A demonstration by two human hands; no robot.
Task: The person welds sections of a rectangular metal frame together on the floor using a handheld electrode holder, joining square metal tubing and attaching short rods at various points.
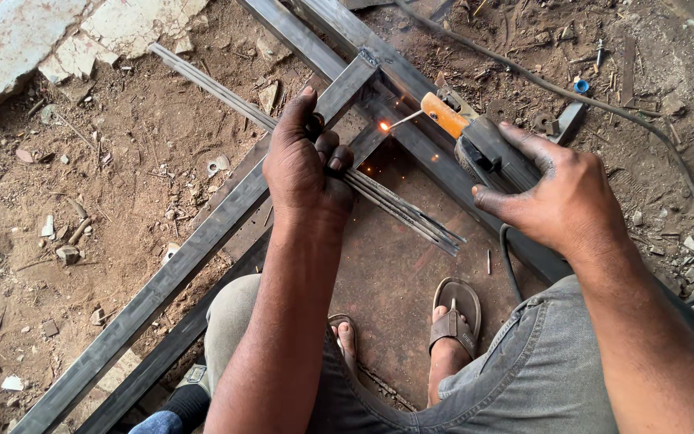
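Steel tube frame (202,241) lies on the dirt floor (122,145), pinned by left hand (303,165), fingers curled over tube and loose rods (399,207). Electrode holder (475,141) is gripped fully by right hand (560,197); spark (384,125) at joint.

Sparking orange-black electrode holder (475,141) over steel tube (202,233)

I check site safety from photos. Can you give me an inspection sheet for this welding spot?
Surface: bare dirt ground, rusty steel plate underfoot.
Job's things: steel tubes meet at a corner; electrode holder, rod tip sparking; bundle of spare rods.
Clutter: stones, metal scraps, blue cap.
Hands: left hand bare, presses tube and rods; right hand bare, grips holder.
Cables: welding lead crosses the dirt.
Surroundings: broken concrete slab; feet in open sandals.
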